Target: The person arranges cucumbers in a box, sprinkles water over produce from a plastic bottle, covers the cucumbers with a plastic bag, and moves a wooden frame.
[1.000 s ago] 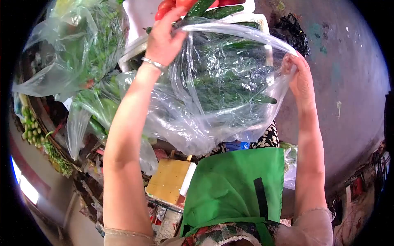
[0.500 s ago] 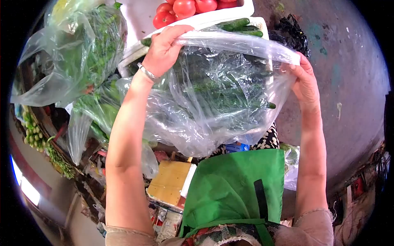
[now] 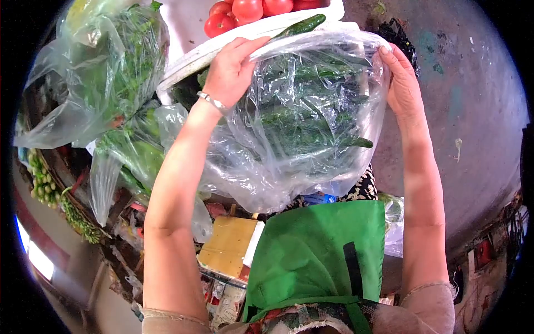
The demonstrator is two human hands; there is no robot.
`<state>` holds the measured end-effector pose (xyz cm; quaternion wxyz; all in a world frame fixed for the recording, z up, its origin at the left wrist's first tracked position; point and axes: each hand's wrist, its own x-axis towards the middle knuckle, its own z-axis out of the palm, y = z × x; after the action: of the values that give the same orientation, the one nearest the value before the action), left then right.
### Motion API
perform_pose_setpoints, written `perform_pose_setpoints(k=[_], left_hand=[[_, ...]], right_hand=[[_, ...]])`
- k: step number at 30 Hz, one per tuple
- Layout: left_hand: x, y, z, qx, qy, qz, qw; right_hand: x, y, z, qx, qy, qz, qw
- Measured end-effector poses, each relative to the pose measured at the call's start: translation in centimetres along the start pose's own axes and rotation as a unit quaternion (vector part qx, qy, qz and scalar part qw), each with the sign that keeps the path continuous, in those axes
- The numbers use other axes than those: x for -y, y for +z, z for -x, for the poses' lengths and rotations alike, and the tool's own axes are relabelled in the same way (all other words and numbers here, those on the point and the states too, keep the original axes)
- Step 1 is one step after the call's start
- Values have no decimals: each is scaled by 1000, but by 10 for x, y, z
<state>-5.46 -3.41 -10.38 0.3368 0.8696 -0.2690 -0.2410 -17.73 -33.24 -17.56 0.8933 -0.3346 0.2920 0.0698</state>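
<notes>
A large clear plastic bag (image 3: 245, 172) is spread over dark green cucumbers (image 3: 300, 119) in a white foam box (image 3: 192, 64). My left hand (image 3: 231, 69), with a bracelet on its wrist, pinches the upper left part of the bag's edge. At the upper right corner, my right hand (image 3: 401, 80) grips the same edge between thumb and fingers. The edge is stretched between both hands. One cucumber (image 3: 303, 25) pokes out above it, just right of my left fingertips. Another cucumber's tip (image 3: 362, 143) shows at the lower right.
Red tomatoes (image 3: 247, 10) lie in a white tray (image 3: 189, 28) beyond the box. Bagged leafy greens (image 3: 139, 61) are at the left. A black plastic bag (image 3: 396, 36) lies on the floor at the right. A wooden box (image 3: 227, 243) stands beside the green apron (image 3: 317, 250).
The bag's edge has been drawn over more of the cucumbers' far end. My right hand has moved up and slightly left since half a second ago, and my left hand slightly right.
</notes>
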Motion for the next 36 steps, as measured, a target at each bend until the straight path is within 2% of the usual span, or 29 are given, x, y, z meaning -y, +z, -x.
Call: perform_pose_setpoints(k=[2, 4, 5, 9, 12, 14, 16, 18, 20, 23, 24, 26, 28, 29, 32, 34, 36], left_hand=[[-5, 10, -4, -11, -17, 30, 999], [0, 12, -12, 6, -35, -20, 999], [3, 11, -13, 21, -51, 68, 996], [8, 7, -10, 65, -24, 85, 994], [13, 2, -16, 81, 36, 5, 996], [17, 1, -27, 107, 6, -48, 993], [19, 1, -29, 73, 33, -134, 988], [16, 4, -24, 51, 33, -146, 987], [17, 9, -18, 27, -22, -13, 999], [25, 0, -15, -14, -98, 150, 984], [30, -9, -13, -18, -115, 100, 988], [39, -24, -18, -5, -129, 117, 985], [41, -39, -19, 29, -226, 188, 955], [43, -44, -17, 43, -203, 150, 967], [49, -57, -13, 42, -240, 178, 953], [52, -63, -11, 24, -234, 169, 957], [41, -78, -13, 87, -350, 110, 926]], right_hand=[[-3, -2, -3, -4, -25, 18, 1000], [-6, -3, -2, -15, -22, 19, 999], [-7, -3, -3, -23, -21, 20, 999], [-6, -3, -1, -1, -14, 3, 1000], [-6, 1, 1, -8, 3, -1, 1000], [-6, 9, 1, -24, 10, -8, 1000], [-5, 11, -2, -32, -25, 3, 999], [-8, 6, -10, -47, -22, 13, 999], [-12, 4, -21, -80, -41, 4, 996], [-20, 2, -29, -73, -49, 51, 995], [-23, 3, -31, -85, -61, 84, 991], [-27, -4, -38, -78, -60, 99, 990], [-29, -8, -45, -82, -48, 156, 983], [-36, -5, -49, -79, -84, 139, 984], [-37, -4, -54, -93, -103, 190, 972], [-39, -3, -56, -90, -110, 177, 974], [-37, 0, -56, -128, -83, 170, 973]])
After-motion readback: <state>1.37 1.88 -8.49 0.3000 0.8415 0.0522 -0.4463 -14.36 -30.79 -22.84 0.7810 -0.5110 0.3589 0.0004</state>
